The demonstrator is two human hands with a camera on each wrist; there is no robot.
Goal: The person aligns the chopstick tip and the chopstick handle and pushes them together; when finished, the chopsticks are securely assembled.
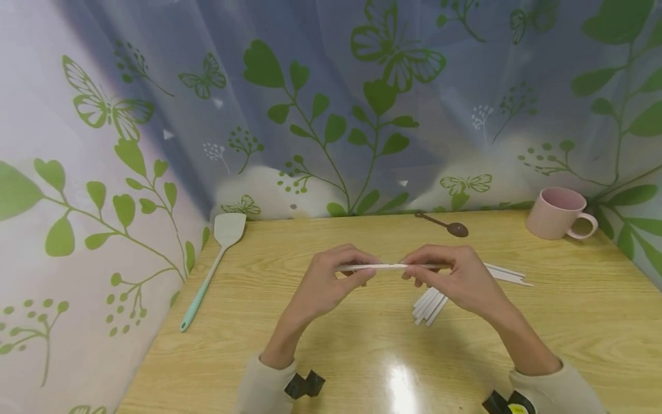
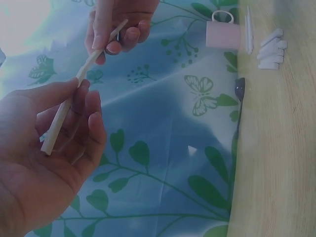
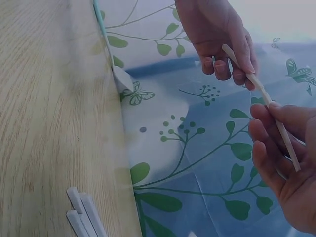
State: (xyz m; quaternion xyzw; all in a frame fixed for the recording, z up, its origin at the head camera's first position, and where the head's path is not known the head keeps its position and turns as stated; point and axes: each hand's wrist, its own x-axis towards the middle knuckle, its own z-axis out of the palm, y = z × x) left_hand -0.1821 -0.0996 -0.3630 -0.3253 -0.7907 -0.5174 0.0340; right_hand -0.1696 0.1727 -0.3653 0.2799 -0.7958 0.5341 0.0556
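A thin pale stick (image 1: 390, 266) is held level above the table between both hands, with a rough, slightly bent spot near its middle in the right wrist view. My left hand (image 1: 331, 283) pinches it between thumb and fingers just left of that spot. On the other side my right hand (image 1: 462, 282) grips it the same way, thumb toward me. In the left wrist view, one end of the stick (image 2: 60, 123) lies over the left palm. Below the right hand, several white sticks (image 1: 430, 305) lie in a loose bundle, partly hidden by it.
More white sticks (image 1: 509, 275) lie right of the right hand. A brown spoon (image 1: 457, 230) rests at the table's back edge, and a pink mug (image 1: 550, 214) stands at the back right. A spatula (image 1: 229, 230) with a mint handle lies along the left edge. Patterned cloth hangs behind.
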